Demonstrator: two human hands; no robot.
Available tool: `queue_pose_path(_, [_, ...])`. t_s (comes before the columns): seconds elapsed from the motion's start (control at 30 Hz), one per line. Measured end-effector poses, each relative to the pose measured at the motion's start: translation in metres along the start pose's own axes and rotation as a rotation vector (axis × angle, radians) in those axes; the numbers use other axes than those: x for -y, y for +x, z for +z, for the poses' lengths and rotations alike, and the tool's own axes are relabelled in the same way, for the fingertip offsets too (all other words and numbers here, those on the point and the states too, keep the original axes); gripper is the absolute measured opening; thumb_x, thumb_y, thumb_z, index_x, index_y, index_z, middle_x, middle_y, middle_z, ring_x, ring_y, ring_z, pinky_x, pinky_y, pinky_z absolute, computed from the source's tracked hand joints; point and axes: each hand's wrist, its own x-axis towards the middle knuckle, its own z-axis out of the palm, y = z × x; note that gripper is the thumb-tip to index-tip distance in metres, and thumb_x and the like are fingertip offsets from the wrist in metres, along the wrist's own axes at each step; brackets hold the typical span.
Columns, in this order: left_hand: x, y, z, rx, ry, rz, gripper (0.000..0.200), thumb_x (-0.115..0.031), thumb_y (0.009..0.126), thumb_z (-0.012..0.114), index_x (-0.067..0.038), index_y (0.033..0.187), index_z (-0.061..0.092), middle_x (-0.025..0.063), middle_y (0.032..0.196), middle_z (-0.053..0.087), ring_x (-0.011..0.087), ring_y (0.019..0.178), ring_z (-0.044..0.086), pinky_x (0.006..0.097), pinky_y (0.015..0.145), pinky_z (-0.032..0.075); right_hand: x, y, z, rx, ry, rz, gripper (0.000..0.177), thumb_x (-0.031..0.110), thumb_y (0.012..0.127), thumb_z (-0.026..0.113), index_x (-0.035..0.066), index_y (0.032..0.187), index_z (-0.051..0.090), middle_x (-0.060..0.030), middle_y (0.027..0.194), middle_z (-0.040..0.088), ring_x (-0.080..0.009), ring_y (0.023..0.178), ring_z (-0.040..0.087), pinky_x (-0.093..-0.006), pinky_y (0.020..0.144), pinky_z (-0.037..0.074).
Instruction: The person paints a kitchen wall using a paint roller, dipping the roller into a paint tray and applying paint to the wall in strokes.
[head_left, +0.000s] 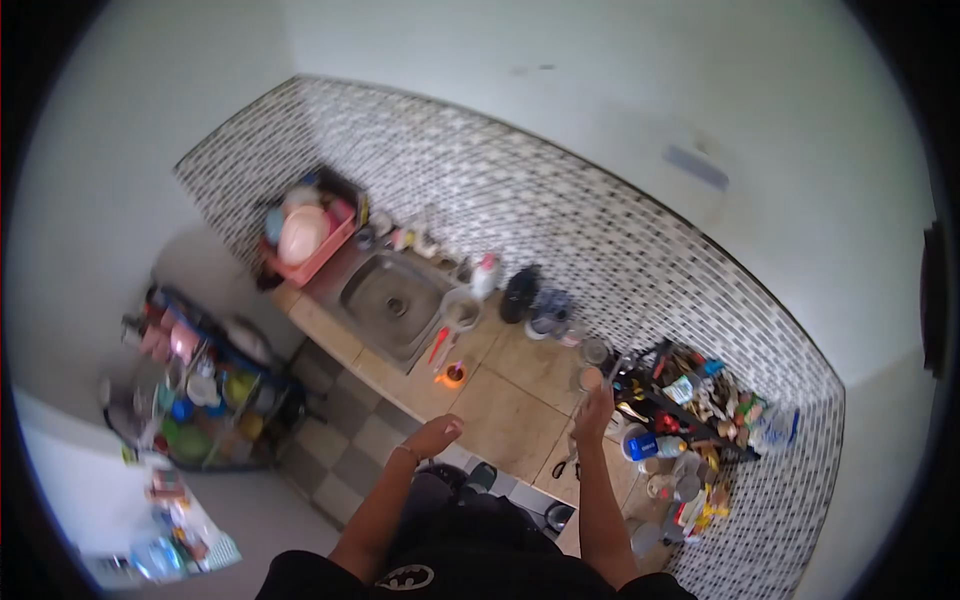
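Where the head view looks down past my dark shirt, a slim grey item (614, 371) shows just beside the fingertips of my right hand (593, 400). It looks narrow, dull and slightly shiny, too blurred for me to name. It lies over the right part of the tiled counter (510, 400), between a clear jar (593, 351) and the black rack (655, 408) crowded with utensils. Its long axis runs aslant, its far end pointing up and a little right in the view, toward the mosaic wall (560, 250). Which end is the working one, I cannot tell.

My right fingers are drawn close together and reach toward the wall; whether they grip the item or only pass beside it, I cannot tell. Black-handled scissors (560, 468) lie on the counter near my right forearm. My left hand (435, 437) is by the counter's front edge, fingers loosely bent; how wide they stand, I cannot tell. Nearest it on the counter is an orange cup (452, 377) with a dark inside.
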Motion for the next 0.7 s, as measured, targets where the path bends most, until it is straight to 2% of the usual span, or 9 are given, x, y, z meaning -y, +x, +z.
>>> queue_pose_path(0.03, [0.006, -0.010, -0.009, -0.022, -0.009, -0.040, 0.033, -0.028, 0.095, 0.057, -0.003, 0.116, 0.060, 0.0137, 0.111, 0.066, 0.0269, 0.106, 0.062, 0.0363, 0.094, 0.047, -0.006, -0.033, -0.002, 0.049, -0.018, 0.021, 0.051, 0.052, 0.102, 0.039, 0.004, 0.090, 0.052, 0.0029, 0.066, 0.041, -0.0081, 0.051, 0.037, -0.0277, 0.044, 0.026])
queue_pose_path(0.07, [0.014, -0.021, -0.020, -0.046, -0.017, -0.080, 0.033, -0.028, 0.095, 0.057, -0.002, 0.115, 0.060, 0.0142, 0.111, 0.066, 0.0275, 0.106, 0.062, 0.0367, 0.093, 0.047, -0.013, -0.061, -0.003, 0.140, 0.075, 0.160, 0.052, 0.053, 0.101, 0.040, 0.003, 0.092, 0.052, 0.0034, 0.064, 0.041, -0.0077, 0.050, 0.037, -0.0270, 0.043, 0.024])
queue_pose_path(0.13, [0.040, -0.051, -0.036, -0.150, -0.014, -0.119, 0.031, -0.025, 0.095, 0.055, -0.001, 0.113, 0.061, 0.0166, 0.111, 0.065, 0.0294, 0.107, 0.062, 0.0375, 0.092, 0.048, -0.006, -0.112, 0.010, 0.236, -0.004, 0.074, 0.052, 0.051, 0.101, 0.041, 0.001, 0.090, 0.051, 0.0000, 0.057, 0.040, -0.0105, 0.048, 0.039, -0.0303, 0.043, 0.027])
queue_pose_path(0.23, [0.089, -0.105, -0.068, -0.285, -0.048, -0.172, 0.029, -0.024, 0.094, 0.054, -0.001, 0.110, 0.062, 0.0185, 0.113, 0.065, 0.0326, 0.107, 0.062, 0.0391, 0.092, 0.048, 0.027, -0.144, 0.036, 0.627, -0.366, -0.039, 0.052, 0.048, 0.102, 0.039, 0.001, 0.082, 0.049, -0.0076, 0.058, 0.038, -0.0159, 0.050, 0.041, -0.0353, 0.048, 0.031])
queue_pose_path(0.33, [0.102, -0.177, -0.094, -0.535, -0.026, -0.367, 0.030, -0.023, 0.093, 0.052, -0.001, 0.110, 0.064, 0.0196, 0.113, 0.065, 0.0352, 0.106, 0.062, 0.0408, 0.092, 0.048, 0.037, -0.161, 0.075, 0.925, -0.381, 0.133, 0.054, 0.051, 0.101, 0.041, 0.003, 0.078, 0.047, -0.0066, 0.056, 0.040, -0.0169, 0.051, 0.043, -0.0353, 0.048, 0.032])
queue_pose_path(0.43, [0.149, -0.238, -0.095, -0.633, 0.130, -0.449, 0.032, -0.025, 0.093, 0.052, -0.002, 0.111, 0.064, 0.0207, 0.112, 0.065, 0.0370, 0.106, 0.062, 0.0425, 0.093, 0.048, 0.022, -0.170, 0.109, 1.117, -0.450, 0.077, 0.052, 0.048, 0.101, 0.042, 0.002, 0.080, 0.048, -0.0086, 0.055, 0.041, -0.0184, 0.052, 0.044, -0.0368, 0.049, 0.033])
queue_pose_path(0.53, [0.171, -0.285, -0.093, -0.737, -0.057, -0.607, 0.031, -0.025, 0.093, 0.054, -0.002, 0.111, 0.064, 0.0216, 0.108, 0.066, 0.0371, 0.104, 0.062, 0.0426, 0.091, 0.049, 0.029, -0.179, 0.146, 1.244, -0.485, -0.038, 0.047, 0.044, 0.101, 0.044, 0.000, 0.083, 0.050, -0.0112, 0.056, 0.042, -0.0186, 0.052, 0.045, -0.0372, 0.050, 0.034])
queue_pose_path(0.63, [0.187, -0.315, -0.085, -0.791, -0.118, -0.712, 0.029, -0.025, 0.092, 0.057, -0.003, 0.110, 0.063, 0.0223, 0.106, 0.067, 0.0377, 0.102, 0.063, 0.0427, 0.090, 0.049, 0.045, -0.192, 0.175, 1.330, -0.463, -0.024, 0.043, 0.039, 0.101, 0.046, -0.001, 0.086, 0.051, -0.0119, 0.057, 0.043, -0.0174, 0.053, 0.044, -0.0369, 0.051, 0.034])
queue_pose_path(0.7, [0.205, -0.325, -0.072, -0.828, -0.202, -0.748, 0.029, -0.024, 0.092, 0.058, -0.003, 0.110, 0.062, 0.0219, 0.104, 0.068, 0.0379, 0.102, 0.064, 0.0425, 0.089, 0.050, 0.051, -0.201, 0.184, 1.380, -0.502, -0.021, 0.042, 0.039, 0.100, 0.047, -0.001, 0.089, 0.053, -0.0192, 0.061, 0.050, -0.0339, 0.058, 0.053, -0.0424, 0.053, 0.038])
